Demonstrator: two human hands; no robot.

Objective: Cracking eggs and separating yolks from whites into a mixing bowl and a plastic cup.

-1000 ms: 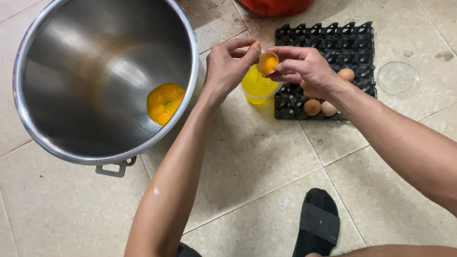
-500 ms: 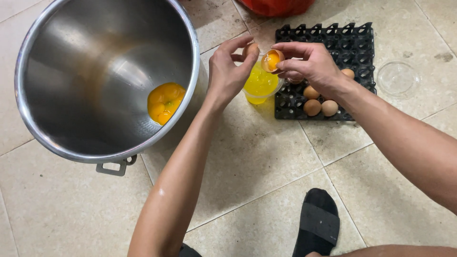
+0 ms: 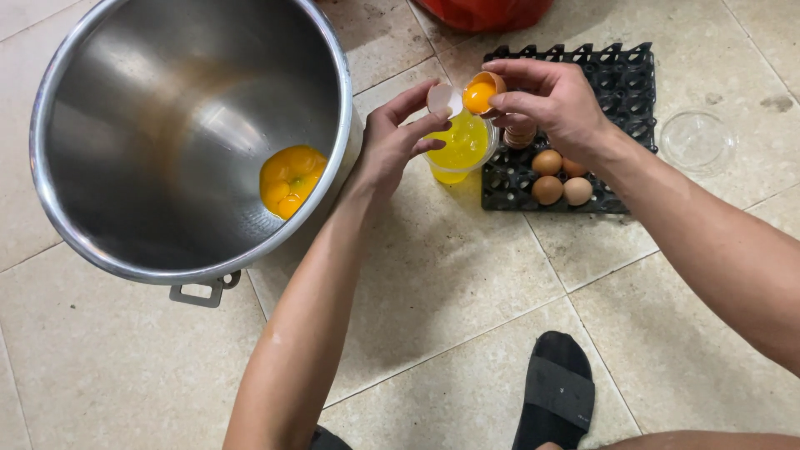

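Right hand (image 3: pixel 554 104) pinches half shell (image 3: pixel 483 87), yolk inside, open side tipped toward left, above plastic cup (image 3: pixel 458 154). Left hand (image 3: pixel 392 142) curls around empty half shell (image 3: pixel 443 98), opening facing right. 3 eggs (image 3: pixel 554 177) sit in black tray (image 3: pixel 617 79).

The floor of large beige square tiles (image 3: pixel 467 275) with thin grey joints carries everything. On it, at the left, stands a big round steel mixing bowl (image 3: pixel 167 100) with a small metal handle at its lower rim. Just beside the bowl is a small clear plastic cup of yellow liquid (image 3: pixel 458 154), and this cup touches a black plastic egg tray (image 3: pixel 621 83) at the right. A clear round plastic lid (image 3: pixel 696 140) lies near the tray. A red object (image 3: pixel 483 12) is at the top edge. A black sandal (image 3: pixel 554 400) rests at the bottom.
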